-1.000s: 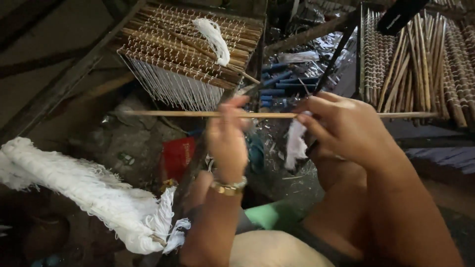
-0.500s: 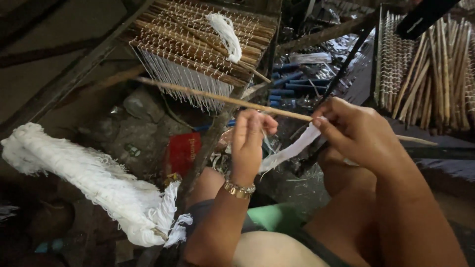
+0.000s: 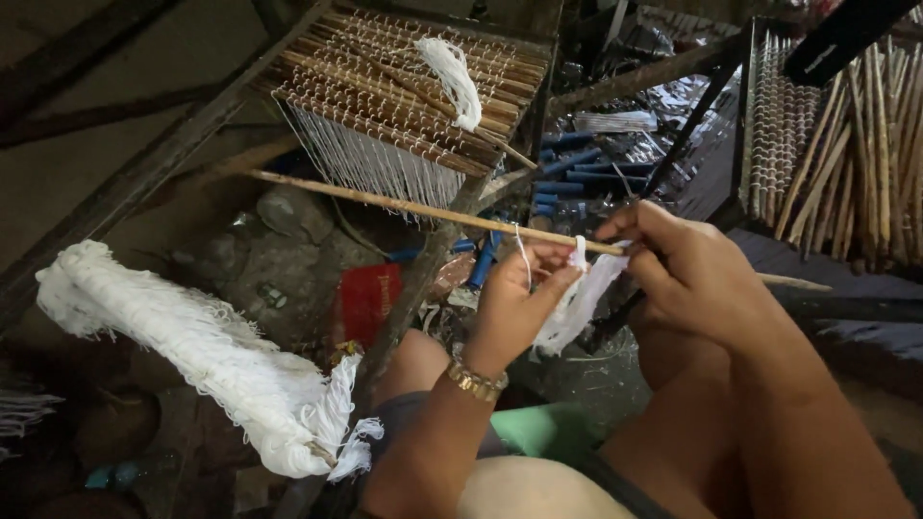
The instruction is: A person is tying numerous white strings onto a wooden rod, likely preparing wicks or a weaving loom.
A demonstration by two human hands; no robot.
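My right hand (image 3: pixel 697 279) grips a long thin bamboo stick (image 3: pixel 404 206) that slants from upper left to lower right. A small bundle of white thread (image 3: pixel 582 293) hangs from the stick next to that hand. My left hand (image 3: pixel 519 303), with a gold bracelet on the wrist, pinches a strand of this thread just under the stick. A thick hank of white thread (image 3: pixel 192 351) lies at the lower left.
A rack of bamboo sticks strung with white threads (image 3: pixel 404 86) stands at the top centre, a small white tuft (image 3: pixel 457 77) lying on it. More stick bundles (image 3: pixel 846 135) lean at the right. A red packet (image 3: pixel 365 298), blue rods (image 3: pixel 577 173) and stones lie below.
My left hand has moved up and right to the stick and taken hold of the thread. The thread, stretched out before, now hangs bunched by my right hand.
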